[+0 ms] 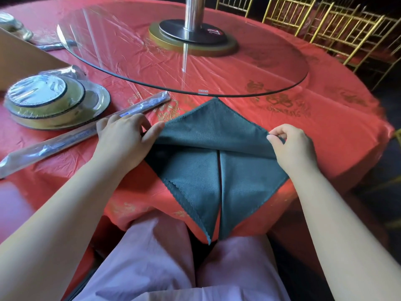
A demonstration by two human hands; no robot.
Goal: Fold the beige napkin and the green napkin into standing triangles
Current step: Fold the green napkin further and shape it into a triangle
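The dark green napkin (208, 166) lies as a diamond at the near edge of the red table, its two lower flaps meeting along a centre slit and their tips hanging over the edge. My left hand (127, 135) pinches its left corner and my right hand (293, 146) pinches its right corner, both corners lifted slightly. The far point rests flat by the glass turntable. No beige napkin shows.
A glass turntable (152, 68) on a metal post fills the table's middle. Wrapped stacked dishes (54, 103) stand at the left, and wrapped chopsticks (71, 140) lie beside my left hand. Gold chairs (338, 31) line the far right. A cardboard box sits at the far left.
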